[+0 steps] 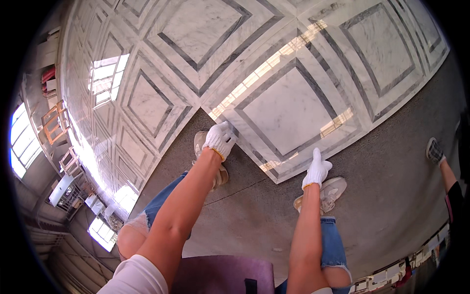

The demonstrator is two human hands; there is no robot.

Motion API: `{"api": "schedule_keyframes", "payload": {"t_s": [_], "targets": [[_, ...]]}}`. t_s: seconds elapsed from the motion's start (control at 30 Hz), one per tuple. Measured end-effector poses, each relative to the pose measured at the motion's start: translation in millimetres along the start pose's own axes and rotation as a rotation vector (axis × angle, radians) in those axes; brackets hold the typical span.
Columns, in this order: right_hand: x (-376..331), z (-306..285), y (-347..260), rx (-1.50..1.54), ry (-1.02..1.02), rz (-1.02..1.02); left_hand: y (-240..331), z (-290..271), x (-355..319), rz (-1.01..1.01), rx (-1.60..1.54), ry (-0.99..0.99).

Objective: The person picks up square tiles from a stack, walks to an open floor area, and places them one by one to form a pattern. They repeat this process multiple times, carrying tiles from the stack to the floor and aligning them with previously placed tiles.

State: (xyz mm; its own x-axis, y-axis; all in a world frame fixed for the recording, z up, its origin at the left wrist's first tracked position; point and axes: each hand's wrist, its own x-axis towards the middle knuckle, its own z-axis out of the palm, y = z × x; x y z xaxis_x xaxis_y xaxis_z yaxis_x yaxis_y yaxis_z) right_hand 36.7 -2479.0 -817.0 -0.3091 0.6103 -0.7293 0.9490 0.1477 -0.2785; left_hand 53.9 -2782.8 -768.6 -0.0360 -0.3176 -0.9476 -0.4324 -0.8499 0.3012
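White knit gloves with yellow cuffs cover both my hands. My left hand [220,139] is at the lower-left edge of a square marble panel [286,110], its fingers bent and closed about that edge; the fingertips are partly hidden. On the panel's lower-right edge lies my right hand [317,169], one digit stretched out toward the pale middle and another sticking out to the side. The panel is white with grey veins and dark grey inlaid bands. Its near corner points toward me, between my two hands.
More patterned marble panels [203,29] stretch ahead and left, joined at seams. My shoes [334,191] stand on the grey concrete floor [245,215]. A purple seat [223,274] is below me. Another person's leg [446,174] shows at right. Wooden frames [55,122] stand far left.
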Motion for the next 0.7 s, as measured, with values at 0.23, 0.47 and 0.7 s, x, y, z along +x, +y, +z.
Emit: {"api": "schedule_keyframes", "payload": {"t_s": [0.23, 0.47, 0.7], "targets": [[-8, -5, -11, 0.043, -0.021, 0.075, -7, 8, 2, 0.123, 0.344, -0.017], [15, -18, 3, -0.212, -0.185, 0.001, 13, -2, -7, 0.088, 0.781, -0.18], [-81, -75, -45, -0.348, -0.302, -0.335, 37, 23, -88, 0.168, 1.006, -0.214]]}}
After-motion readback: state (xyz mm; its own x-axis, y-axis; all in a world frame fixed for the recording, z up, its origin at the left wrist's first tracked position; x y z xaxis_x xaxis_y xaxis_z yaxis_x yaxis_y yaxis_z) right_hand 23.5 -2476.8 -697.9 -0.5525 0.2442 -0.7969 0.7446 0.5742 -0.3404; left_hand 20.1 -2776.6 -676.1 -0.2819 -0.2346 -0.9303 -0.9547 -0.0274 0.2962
